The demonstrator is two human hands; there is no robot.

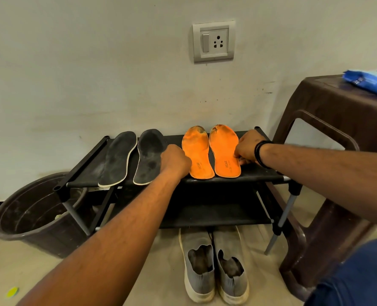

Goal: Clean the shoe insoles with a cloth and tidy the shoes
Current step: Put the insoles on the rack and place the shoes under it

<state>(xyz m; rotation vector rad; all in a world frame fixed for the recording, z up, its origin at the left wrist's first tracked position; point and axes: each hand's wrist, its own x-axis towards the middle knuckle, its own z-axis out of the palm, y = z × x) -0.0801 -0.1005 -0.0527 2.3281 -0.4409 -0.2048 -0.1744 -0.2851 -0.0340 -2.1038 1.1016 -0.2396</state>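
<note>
Two orange insoles lie side by side, heels toward me, on the top shelf of a black shoe rack [260, 178]. My left hand [175, 161] is curled at the left edge of the left orange insole [197, 151]. At the right edge of the right orange insole [225, 149], my right hand [248, 149], with a black wristband, pinches the rim near the heel. Two black insoles [118, 160] [148, 155] lie further left on the same shelf. A pair of grey slip-on shoes [214, 274] stands on the floor in front of the rack. No cloth is in view.
A dark brown tub [28, 219] sits on the floor at the rack's left corner. A brown plastic table [335, 107] stands on the right with a blue packet [370, 81] on it. A wall socket [214, 41] is above. My blue-clad knee [359, 277] is at lower right.
</note>
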